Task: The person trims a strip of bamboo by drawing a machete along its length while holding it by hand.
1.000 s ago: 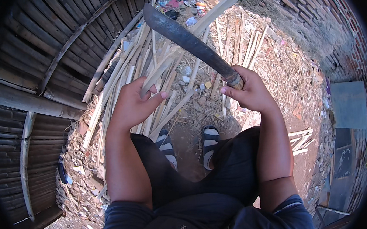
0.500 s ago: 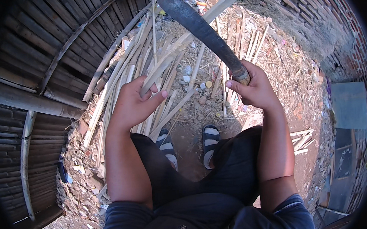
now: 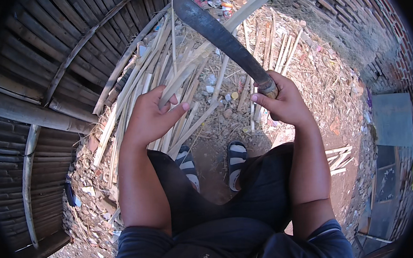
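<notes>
My right hand (image 3: 286,99) is wrapped round the short handle of a machete (image 3: 224,37). Its broad dark blade slants up and to the left, crossing in front of a long pale bamboo strip (image 3: 255,4). The near end of that strip sits in my left hand (image 3: 151,114), between the thumb side and the curled fingers. From there the strip runs away to the upper right, out past the top of the view. The blade hides part of it, and I cannot tell whether the two touch.
Several split bamboo strips (image 3: 132,93) lie heaped on the littered ground at the left. More strips (image 3: 285,51) lie beyond my right hand, and short pieces (image 3: 340,159) near my right forearm. A bamboo wall (image 3: 26,89) stands left, a brick wall (image 3: 341,4) far right. My sandalled feet (image 3: 237,158) are below.
My right hand has shifted slightly left and downward, and the machete blade has moved left and a little lower with it. My left hand and the bamboo strip look nearly still.
</notes>
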A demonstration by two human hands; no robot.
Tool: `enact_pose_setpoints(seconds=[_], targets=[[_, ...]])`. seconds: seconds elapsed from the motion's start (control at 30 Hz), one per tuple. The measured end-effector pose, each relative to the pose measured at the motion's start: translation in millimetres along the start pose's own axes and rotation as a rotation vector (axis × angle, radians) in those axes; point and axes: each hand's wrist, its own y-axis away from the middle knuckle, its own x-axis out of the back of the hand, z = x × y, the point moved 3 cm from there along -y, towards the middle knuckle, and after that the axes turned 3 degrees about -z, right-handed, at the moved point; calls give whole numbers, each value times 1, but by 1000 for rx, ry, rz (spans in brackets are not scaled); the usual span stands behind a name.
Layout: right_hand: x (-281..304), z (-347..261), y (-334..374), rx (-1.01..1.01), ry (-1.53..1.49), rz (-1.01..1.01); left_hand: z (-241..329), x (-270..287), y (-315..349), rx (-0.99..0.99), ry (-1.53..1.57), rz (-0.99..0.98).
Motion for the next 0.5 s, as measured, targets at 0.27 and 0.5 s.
enact_pose_setpoints(seconds=[0.27, 0.5], targets=[[2, -1, 2, -94, -75, 15, 6, -1, 1, 1, 5, 6], [0, -10, 1, -51, -12, -23, -13, -2, -6, -192, -32, 180]])
